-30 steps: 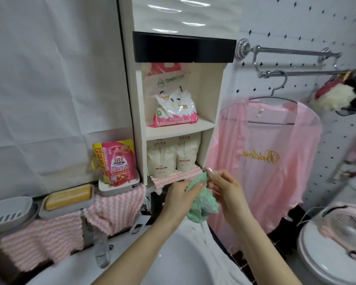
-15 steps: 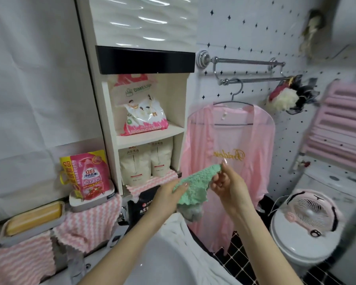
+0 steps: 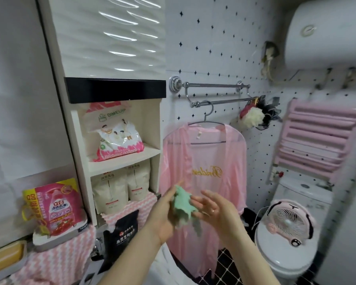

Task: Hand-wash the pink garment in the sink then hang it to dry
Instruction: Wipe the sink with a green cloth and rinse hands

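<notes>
Head view: both grips are on a green cloth, with the pink garment hanging just behind.
Our left grip (image 3: 164, 217) is curled round a small green cloth (image 3: 182, 203), which droops bunched from it. Our right grip (image 3: 214, 208) has its fingers loosely spread, with the tips against the cloth's far side, though blur hides whether they pinch. Just behind both hangs the pink garment (image 3: 206, 161), a thin robe on a wire hanger (image 3: 209, 122) hooked over the towel rail (image 3: 220, 102). We judge it light, limp and slippery, sheer enough to show the hanger's bar through the fabric, and likely heavier and clingier once wet. We would take it at the shoulders or collar, where the hanger carries it. We would then gather its length in both grips rather than tug at the hem.
</notes>
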The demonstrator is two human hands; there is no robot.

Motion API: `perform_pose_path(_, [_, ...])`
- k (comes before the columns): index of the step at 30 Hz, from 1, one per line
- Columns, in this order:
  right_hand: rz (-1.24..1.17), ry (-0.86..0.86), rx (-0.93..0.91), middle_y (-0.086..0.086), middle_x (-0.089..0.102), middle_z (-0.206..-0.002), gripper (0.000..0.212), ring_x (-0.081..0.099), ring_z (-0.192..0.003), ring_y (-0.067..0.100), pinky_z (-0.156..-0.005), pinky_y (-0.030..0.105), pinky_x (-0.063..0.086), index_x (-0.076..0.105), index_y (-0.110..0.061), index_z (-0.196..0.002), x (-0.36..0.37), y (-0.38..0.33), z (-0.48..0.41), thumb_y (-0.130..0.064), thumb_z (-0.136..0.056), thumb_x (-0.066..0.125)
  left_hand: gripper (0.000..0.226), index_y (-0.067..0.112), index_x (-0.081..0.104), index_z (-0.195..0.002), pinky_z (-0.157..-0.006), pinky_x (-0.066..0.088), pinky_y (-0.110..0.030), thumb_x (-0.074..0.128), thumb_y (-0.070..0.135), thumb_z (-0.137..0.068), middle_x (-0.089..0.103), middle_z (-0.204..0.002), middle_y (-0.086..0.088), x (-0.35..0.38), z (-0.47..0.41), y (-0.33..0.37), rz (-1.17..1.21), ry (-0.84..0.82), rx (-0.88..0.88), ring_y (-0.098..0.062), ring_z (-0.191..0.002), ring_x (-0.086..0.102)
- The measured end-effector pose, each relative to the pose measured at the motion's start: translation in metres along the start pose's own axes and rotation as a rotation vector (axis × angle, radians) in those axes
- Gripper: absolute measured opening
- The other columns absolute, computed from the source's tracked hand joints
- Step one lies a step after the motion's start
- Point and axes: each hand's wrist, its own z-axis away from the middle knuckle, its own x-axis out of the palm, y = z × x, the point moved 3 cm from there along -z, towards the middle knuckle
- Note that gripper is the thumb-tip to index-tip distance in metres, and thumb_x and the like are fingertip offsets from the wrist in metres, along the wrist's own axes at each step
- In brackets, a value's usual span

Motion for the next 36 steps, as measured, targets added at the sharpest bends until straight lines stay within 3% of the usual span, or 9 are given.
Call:
perform_pose_path(3, [0.365, -0.023, -0.191, -0.001, 0.056, -0.133, 0.031, 0.058, -0.116, 0.015, -0.089, 0.031, 0.053, 0.048, -0.036, -0.125, 0.018, -0.001, 0.003, -0.041, -0.094, 0.053, 0.030, 0.031, 0.049, -0.127, -0.075, 0.047, -0.021, 0.037, 0.027, -0.101, 0.060, -0.120, 0.002, 0.024, -0.016, -0.004, -0.450, 0.088, 0.196, -0.016, -0.107, 0.058])
perform_pose_path(8, [0.311, -0.031, -0.158, 0.019, 0.071, -0.095, 0.020, 0.070, -0.077, 0.027, -0.068, 0.031, 0.059, 0.065, -0.001, -0.110, 0.022, -0.016, -0.003, -0.002, -0.093, 0.055, 0.040, 0.020, 0.065, -0.111, -0.089, 0.047, -0.033, 0.035, 0.043, -0.099, 0.069, -0.106, -0.005, 0.035, -0.057, 0.030, -1.359, 0.264, 0.427, -0.027, -0.102, 0.062])
perform_pose_path(11, [0.381, -0.103, -0.269, 0.019, 0.068, -0.093, 0.022, 0.068, -0.071, 0.018, -0.065, 0.028, 0.057, 0.067, -0.010, -0.106, 0.021, -0.051, -0.013, -0.008, -0.085, 0.068, 0.046, 0.011, 0.065, -0.109, -0.083, 0.051, -0.033, 0.034, 0.044, -0.099, 0.069, -0.101, -0.006, 0.045, -0.072, 0.059, -1.263, 0.163, 0.415, -0.024, -0.090, 0.065])
perform_pose_path(15, [0.523, -0.107, -0.345, 0.014, 0.061, -0.088, 0.036, 0.064, -0.068, 0.015, -0.057, 0.027, 0.055, 0.061, -0.009, -0.107, 0.038, -0.082, -0.036, -0.001, -0.075, 0.076, 0.065, 0.019, 0.050, -0.131, -0.084, 0.053, -0.032, 0.048, 0.062, -0.083, 0.062, -0.121, -0.007, 0.072, -0.087, 0.070, -0.747, -0.171, 0.005, -0.020, -0.096, 0.064])
perform_pose_path(18, [0.457, -0.010, -0.398, 0.008, 0.065, -0.068, 0.014, 0.061, -0.053, 0.009, -0.051, 0.020, 0.050, 0.065, -0.002, -0.083, 0.040, -0.119, -0.055, 0.011, -0.083, 0.060, 0.100, 0.033, 0.024, -0.142, -0.087, 0.048, -0.014, 0.068, 0.071, -0.060, 0.046, -0.129, 0.013, 0.087, -0.096, 0.096, -1.024, -0.259, 0.274, -0.012, -0.116, 0.050])
perform_pose_path(21, [0.414, -0.032, -0.405, 0.002, 0.066, -0.066, 0.014, 0.064, -0.060, 0.013, -0.058, 0.023, 0.054, 0.062, -0.005, -0.080, 0.041, -0.153, -0.071, 0.006, -0.086, 0.057, 0.073, 0.040, 0.039, -0.119, -0.087, 0.048, -0.024, 0.077, 0.052, -0.058, 0.052, -0.108, 0.015, 0.095, -0.106, 0.122, -1.347, -0.241, 0.576, -0.012, -0.102, 0.056])
perform_pose_path(25, [0.413, -0.036, -0.393, 0.007, 0.061, -0.067, 0.014, 0.060, -0.056, 0.017, -0.062, 0.031, 0.057, 0.053, -0.007, -0.083, 0.049, -0.171, -0.097, 0.004, -0.092, 0.049, 0.022, 0.020, 0.056, -0.081, -0.065, 0.035, -0.027, 0.072, 0.035, -0.079, 0.053, -0.071, 0.007, 0.102, -0.132, 0.146, -1.394, -0.217, 0.584, -0.009, -0.067, 0.046])
perform_pose_path(32, [0.654, 0.100, -0.556, 0.002, 0.055, -0.075, 0.013, 0.052, -0.061, 0.009, -0.052, 0.018, 0.042, 0.052, -0.013, -0.081, 0.061, -0.209, -0.133, -0.007, -0.092, 0.054, 0.026, 0.008, 0.064, -0.074, -0.079, 0.035, -0.026, 0.063, 0.030, -0.089, 0.048, -0.096, -0.002, 0.135, -0.166, 0.184, -1.449, -0.101, 0.718, -0.010, -0.083, 0.047])
perform_pose_path(36, [0.727, 0.105, -0.642, 0.009, 0.059, -0.088, 0.014, 0.055, -0.053, 0.014, -0.045, 0.023, 0.043, 0.049, -0.010, -0.095, 0.061, -0.225, -0.147, -0.019, -0.092, 0.060, 0.034, 0.008, 0.061, -0.067, -0.062, 0.044, -0.029, 0.056, 0.028, -0.094, 0.053, -0.075, -0.004, 0.158, -0.173, 0.195, -1.498, -0.112, 0.779, -0.011, -0.062, 0.051])
